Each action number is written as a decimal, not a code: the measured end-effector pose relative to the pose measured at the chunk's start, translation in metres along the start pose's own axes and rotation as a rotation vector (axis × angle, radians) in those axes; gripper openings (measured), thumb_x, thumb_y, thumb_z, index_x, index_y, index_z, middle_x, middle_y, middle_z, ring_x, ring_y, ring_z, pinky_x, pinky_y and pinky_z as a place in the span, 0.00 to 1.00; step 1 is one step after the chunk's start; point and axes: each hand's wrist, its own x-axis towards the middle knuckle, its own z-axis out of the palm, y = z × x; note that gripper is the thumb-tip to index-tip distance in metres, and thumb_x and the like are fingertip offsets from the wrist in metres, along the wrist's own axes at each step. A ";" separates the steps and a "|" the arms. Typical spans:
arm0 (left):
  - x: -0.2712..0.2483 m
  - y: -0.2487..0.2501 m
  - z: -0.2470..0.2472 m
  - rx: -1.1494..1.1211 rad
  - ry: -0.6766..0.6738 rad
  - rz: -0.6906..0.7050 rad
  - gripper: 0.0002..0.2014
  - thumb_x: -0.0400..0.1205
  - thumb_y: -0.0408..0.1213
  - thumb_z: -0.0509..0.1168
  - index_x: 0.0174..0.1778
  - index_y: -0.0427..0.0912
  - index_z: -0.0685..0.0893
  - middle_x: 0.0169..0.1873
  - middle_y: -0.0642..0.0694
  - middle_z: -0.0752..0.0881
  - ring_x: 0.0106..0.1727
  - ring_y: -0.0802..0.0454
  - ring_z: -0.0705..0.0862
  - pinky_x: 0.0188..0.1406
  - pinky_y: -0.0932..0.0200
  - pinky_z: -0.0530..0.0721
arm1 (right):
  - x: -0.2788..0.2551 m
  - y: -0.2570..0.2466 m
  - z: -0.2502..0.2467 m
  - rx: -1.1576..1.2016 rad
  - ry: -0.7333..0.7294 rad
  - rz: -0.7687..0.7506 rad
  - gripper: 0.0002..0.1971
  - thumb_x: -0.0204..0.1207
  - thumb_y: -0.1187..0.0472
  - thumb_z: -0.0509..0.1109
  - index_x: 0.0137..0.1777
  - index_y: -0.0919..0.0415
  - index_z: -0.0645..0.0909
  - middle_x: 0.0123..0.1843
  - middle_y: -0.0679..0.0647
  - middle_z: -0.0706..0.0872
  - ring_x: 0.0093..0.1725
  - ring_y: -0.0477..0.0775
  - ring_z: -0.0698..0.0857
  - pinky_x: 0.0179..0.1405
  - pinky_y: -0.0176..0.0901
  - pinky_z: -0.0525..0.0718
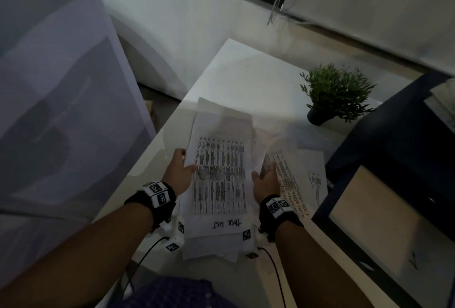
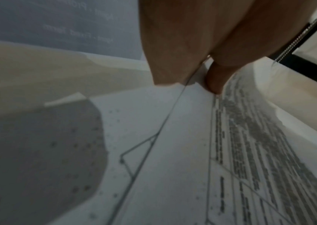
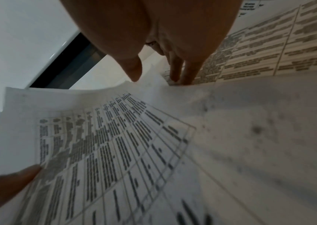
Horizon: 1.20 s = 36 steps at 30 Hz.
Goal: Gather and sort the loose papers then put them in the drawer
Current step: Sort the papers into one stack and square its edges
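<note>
Both hands hold a stack of papers (image 1: 221,172) above the white table (image 1: 246,79). The top sheet is a printed table with "TASK LIST" handwritten at its near end. My left hand (image 1: 181,168) grips the stack's left edge, its thumb (image 2: 214,82) pressing on the top sheet. At the right edge my right hand (image 1: 264,179) pinches the stack, thumb (image 3: 134,71) on top and fingers (image 3: 182,73) behind it. A loose printed sheet (image 1: 288,182) lies just right of that hand, with another loose sheet (image 1: 317,179) beyond it.
A small potted plant (image 1: 334,93) stands at the table's far right. A dark cabinet (image 1: 394,160) with what looks like an open drawer with a pale bottom (image 1: 369,214) is on the right. A large pale panel (image 1: 61,86) leans on the left.
</note>
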 end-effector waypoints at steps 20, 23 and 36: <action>-0.051 0.114 -0.036 -0.329 0.122 0.635 0.32 0.82 0.41 0.71 0.78 0.44 0.64 0.73 0.38 0.75 0.73 0.55 0.78 0.70 0.60 0.80 | -0.078 -0.152 -0.082 0.481 0.164 -0.626 0.25 0.65 0.72 0.81 0.61 0.68 0.78 0.52 0.52 0.88 0.49 0.40 0.89 0.44 0.33 0.87; -0.052 0.112 -0.027 -0.311 0.092 0.580 0.33 0.79 0.31 0.72 0.76 0.35 0.63 0.65 0.45 0.79 0.61 0.70 0.82 0.55 0.73 0.82 | -0.080 -0.149 -0.083 0.490 0.163 -0.612 0.29 0.61 0.73 0.84 0.61 0.72 0.75 0.53 0.59 0.86 0.50 0.45 0.88 0.44 0.37 0.86; -0.043 0.106 -0.031 -0.385 -0.030 0.603 0.28 0.65 0.28 0.79 0.52 0.67 0.87 0.50 0.62 0.91 0.56 0.62 0.88 0.52 0.66 0.86 | -0.089 -0.214 -0.102 0.554 0.327 -0.634 0.10 0.71 0.52 0.79 0.39 0.56 0.82 0.32 0.48 0.82 0.31 0.43 0.80 0.34 0.38 0.80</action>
